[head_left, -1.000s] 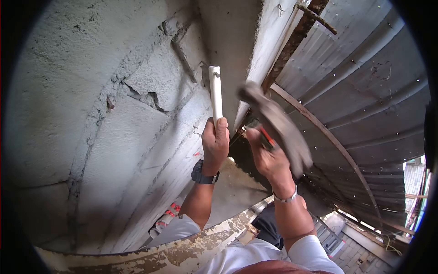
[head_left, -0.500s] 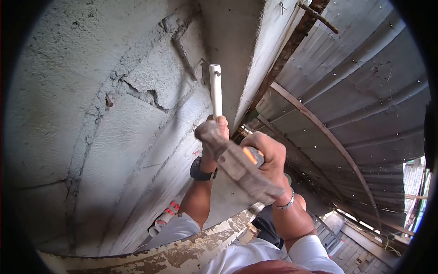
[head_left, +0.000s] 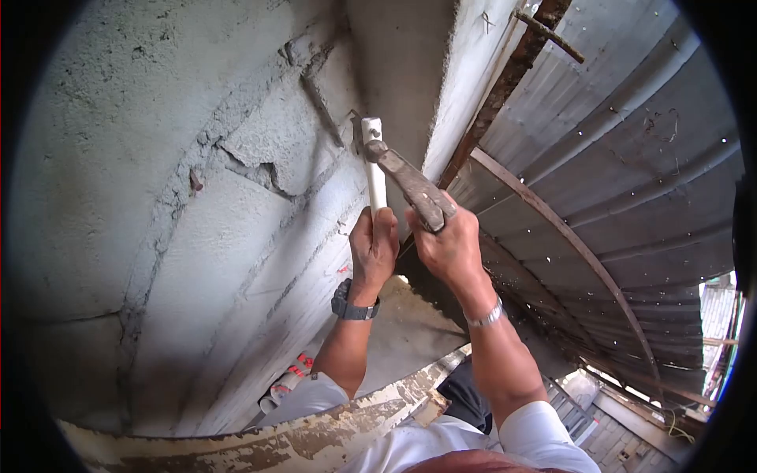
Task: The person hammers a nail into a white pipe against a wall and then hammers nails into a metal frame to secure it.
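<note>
My left hand [head_left: 374, 246] is closed round the lower end of a white pipe [head_left: 377, 185], which points up along the wall corner. A dark metal bit, like a nail or clamp, shows near the pipe's top. In my right hand [head_left: 449, 246] is a worn claw hammer [head_left: 412, 183], its handle mostly hidden by my fingers. The hammer's striking face overlaps the pipe just below its top end, right at the dark bit. Its claw end lies over my right fist.
A rough grey block wall [head_left: 221, 213] with cracked mortar fills the left side. Corrugated metal sheeting [head_left: 623, 181] covers the right, crossed by a rusty bar [head_left: 548, 35]. Below my arms runs a beam with peeling paint [head_left: 315, 430]. Red-and-white pipes [head_left: 288, 382] lie lower left.
The hammer has swung up and away from me, from a blurred position in front of my hands to the pipe's upper end. My left hand still holds the pipe.
</note>
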Motion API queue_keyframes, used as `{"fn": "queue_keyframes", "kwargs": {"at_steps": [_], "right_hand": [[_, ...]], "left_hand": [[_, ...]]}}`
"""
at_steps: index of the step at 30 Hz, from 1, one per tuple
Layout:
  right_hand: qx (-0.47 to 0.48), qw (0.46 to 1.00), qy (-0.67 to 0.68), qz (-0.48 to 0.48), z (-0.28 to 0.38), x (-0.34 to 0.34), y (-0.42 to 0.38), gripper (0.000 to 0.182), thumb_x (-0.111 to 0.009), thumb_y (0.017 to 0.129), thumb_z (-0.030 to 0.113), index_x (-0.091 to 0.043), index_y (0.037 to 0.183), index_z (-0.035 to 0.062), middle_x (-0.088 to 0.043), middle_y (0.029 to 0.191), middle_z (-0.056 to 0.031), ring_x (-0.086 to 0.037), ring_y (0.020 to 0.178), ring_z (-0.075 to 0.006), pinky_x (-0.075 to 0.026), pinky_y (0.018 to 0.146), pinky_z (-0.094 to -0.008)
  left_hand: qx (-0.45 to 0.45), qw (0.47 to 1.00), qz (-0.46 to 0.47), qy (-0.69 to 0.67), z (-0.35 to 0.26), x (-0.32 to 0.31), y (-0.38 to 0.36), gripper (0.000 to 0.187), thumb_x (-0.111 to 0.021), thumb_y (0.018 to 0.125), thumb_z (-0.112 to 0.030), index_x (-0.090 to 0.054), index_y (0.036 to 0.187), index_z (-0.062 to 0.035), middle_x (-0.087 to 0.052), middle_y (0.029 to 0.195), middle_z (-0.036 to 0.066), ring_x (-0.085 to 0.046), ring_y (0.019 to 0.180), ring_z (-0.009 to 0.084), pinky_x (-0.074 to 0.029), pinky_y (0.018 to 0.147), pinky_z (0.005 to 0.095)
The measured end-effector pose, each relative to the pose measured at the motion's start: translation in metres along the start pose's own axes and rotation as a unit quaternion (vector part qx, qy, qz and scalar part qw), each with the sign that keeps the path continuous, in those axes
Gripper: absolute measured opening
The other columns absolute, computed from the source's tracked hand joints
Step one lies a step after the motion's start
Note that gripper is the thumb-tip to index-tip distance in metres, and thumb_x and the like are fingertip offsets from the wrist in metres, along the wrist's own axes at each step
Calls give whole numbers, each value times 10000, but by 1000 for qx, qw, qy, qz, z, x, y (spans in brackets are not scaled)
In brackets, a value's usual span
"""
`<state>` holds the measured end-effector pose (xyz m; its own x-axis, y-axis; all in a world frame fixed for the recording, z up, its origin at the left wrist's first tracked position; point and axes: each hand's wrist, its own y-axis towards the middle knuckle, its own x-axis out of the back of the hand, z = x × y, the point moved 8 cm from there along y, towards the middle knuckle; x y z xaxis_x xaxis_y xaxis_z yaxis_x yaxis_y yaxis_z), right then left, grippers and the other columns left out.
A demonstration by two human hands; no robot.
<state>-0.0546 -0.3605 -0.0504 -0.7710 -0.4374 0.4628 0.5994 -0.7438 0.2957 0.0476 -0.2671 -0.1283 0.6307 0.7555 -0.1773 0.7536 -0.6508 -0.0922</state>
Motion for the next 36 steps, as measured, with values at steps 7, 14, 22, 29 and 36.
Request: {"fn": "queue_keyframes", "kwargs": {"at_steps": [7, 14, 22, 29, 36], "right_hand": [[235, 915, 302, -129, 65, 58, -22, 200, -714, 749, 79, -577, 809, -53, -583, 679, -127, -596, 637, -258, -516, 705, -371], [12, 999, -13, -28, 19, 29, -7, 53, -604, 704, 18, -565, 738, 12, -594, 780, -161, -577, 620, -357, -457, 541, -376], [26, 998, 36, -51, 10, 14, -4, 88, -625, 740, 37, -537, 747, 32, -563, 708, -119, -594, 680, -327, -467, 582, -364], [142, 962, 220, -80, 46, 51, -32, 253, -651, 871, 239, -556, 804, 15, -511, 640, -45, -501, 583, -165, -453, 648, -334], [-93, 996, 18, 3, -5, 9, 3, 118, -638, 715, 42, -567, 809, 34, -584, 696, -172, -578, 594, -351, -468, 566, -351]], "left_hand": [[-35, 997, 37, -61, -8, -8, -2, 340, -474, 967, -351, -478, 813, -48, -385, 538, -39, -366, 435, 43, -306, 387, 207], [-6, 998, 27, -60, -10, -9, -2, 335, -484, 962, -356, -486, 818, -54, -386, 528, -50, -356, 416, 36, -293, 373, 205], [-3, 998, 27, -60, -3, -10, -5, 351, -481, 962, -368, -482, 804, -55, -397, 540, -43, -373, 425, 43, -304, 379, 206], [-86, 992, 36, -84, -20, -17, -5, 329, -484, 964, -344, -477, 821, -47, -397, 552, -30, -366, 436, 43, -311, 386, 207], [20, 999, 8, -33, -6, -10, -5, 363, -487, 959, -379, -487, 789, -59, -402, 551, -55, -360, 440, 32, -291, 388, 200]]}}
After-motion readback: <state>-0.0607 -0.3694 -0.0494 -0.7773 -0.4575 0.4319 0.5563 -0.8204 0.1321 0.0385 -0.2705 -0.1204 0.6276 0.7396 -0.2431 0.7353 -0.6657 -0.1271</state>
